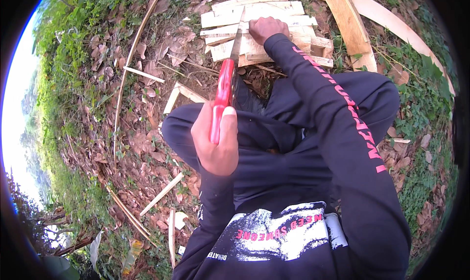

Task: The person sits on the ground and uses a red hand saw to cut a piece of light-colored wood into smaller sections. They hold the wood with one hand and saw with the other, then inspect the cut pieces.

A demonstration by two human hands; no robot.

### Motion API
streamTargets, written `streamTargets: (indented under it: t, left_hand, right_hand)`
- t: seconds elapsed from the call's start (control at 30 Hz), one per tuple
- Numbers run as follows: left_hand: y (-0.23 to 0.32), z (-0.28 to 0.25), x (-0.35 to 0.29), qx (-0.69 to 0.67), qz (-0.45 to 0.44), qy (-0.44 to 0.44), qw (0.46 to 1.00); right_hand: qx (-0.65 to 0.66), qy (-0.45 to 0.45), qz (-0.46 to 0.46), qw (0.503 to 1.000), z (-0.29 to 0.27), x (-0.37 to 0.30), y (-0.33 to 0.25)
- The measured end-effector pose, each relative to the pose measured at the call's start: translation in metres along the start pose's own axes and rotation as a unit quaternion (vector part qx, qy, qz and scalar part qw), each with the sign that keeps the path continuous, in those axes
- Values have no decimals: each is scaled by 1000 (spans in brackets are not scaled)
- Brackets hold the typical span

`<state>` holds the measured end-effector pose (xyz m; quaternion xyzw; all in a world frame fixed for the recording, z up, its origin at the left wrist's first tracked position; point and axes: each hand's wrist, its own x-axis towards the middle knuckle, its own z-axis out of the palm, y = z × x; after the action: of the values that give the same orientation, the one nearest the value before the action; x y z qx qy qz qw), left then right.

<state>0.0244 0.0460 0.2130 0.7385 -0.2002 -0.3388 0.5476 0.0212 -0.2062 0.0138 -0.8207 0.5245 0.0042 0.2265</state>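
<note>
1. Gripping a red-handled handsaw point(226, 74), the left hand point(223, 150) had its fingers clamped around it.
2. Pointing forward from those fingers and slightly right, the blade point(237, 44) crossed over pale wooden boards point(267, 10) lying side to side; contact was unclear.
3. Resting on the boards just right of the blade, the right hand point(268, 29) was nearer them, fingers curled together; whether they held one, I could not tell.

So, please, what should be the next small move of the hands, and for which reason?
I would probably slide the right hand a little to the right before any stroke: it sits curled on the pale wood pieces, and in this view the blade of the red-handled saw, held in the left hand, lies close beside it.
</note>
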Motion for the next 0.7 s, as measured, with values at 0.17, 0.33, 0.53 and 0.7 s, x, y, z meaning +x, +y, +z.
streamTargets:
  t: [0.17, 0.33, 0.53, 0.7]
  left_hand:
    - [14, -31, -45, 23, -21, 10, 999]
    - [-1, -3, 0, 44, 17, -2, 999]
    - [18, -17, -20, 95, 55, 9, 994]
    - [6, -15, -10, 125, 130, -11, 983]
  right_hand:
    - [-1, -4, 11, 1000, 1, -4, 2]
    - [-7, 15, 6, 1000, 4, -2, -1]
    - [-35, -12, 19, 999, -4, -7, -10]
    - [-72, -44, 19, 996, -2, -1, -7]
